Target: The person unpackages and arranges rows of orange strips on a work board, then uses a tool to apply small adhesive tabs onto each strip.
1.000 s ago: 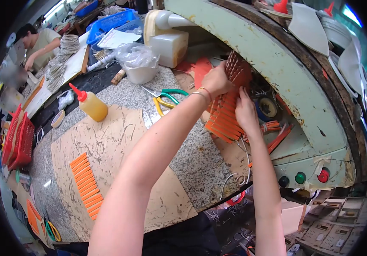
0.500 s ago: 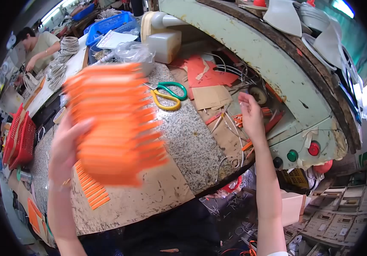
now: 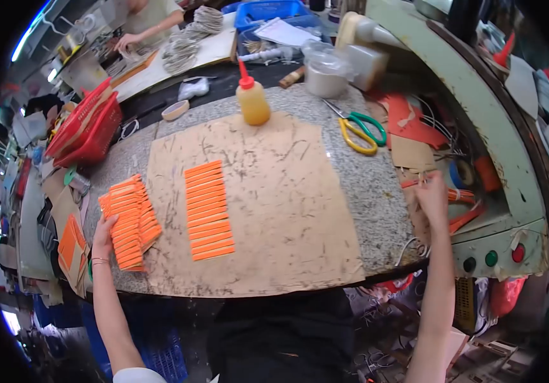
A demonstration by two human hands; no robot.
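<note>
At the left of the bench, my left hand (image 3: pixel 103 237) is closed on the edge of a stack of orange strip-ribbed pieces (image 3: pixel 126 220), thumb on top. A single ribbed orange panel (image 3: pixel 209 210) lies flat on the marked brown paper (image 3: pixel 287 204), to the right of the stack. Far to the right, my right hand (image 3: pixel 433 191) has its fingers pinched together among scraps by the green machine housing (image 3: pixel 510 233). What lies between those fingertips is too small to make out. Bundled orange strips (image 3: pixel 459 195) lie just beside that hand.
A squeeze bottle (image 3: pixel 253 105) with a red nozzle stands at the paper's far edge. Scissors (image 3: pixel 364 133) with green and yellow handles lie on the speckled bench top. Red baskets (image 3: pixel 92 131) stand at the left. Another person (image 3: pixel 153 25) works at the far left.
My left hand has lowered the orange stack from near the camera to the left side of the bench. My right hand's fingers have closed among the scraps. The view has shifted left.
</note>
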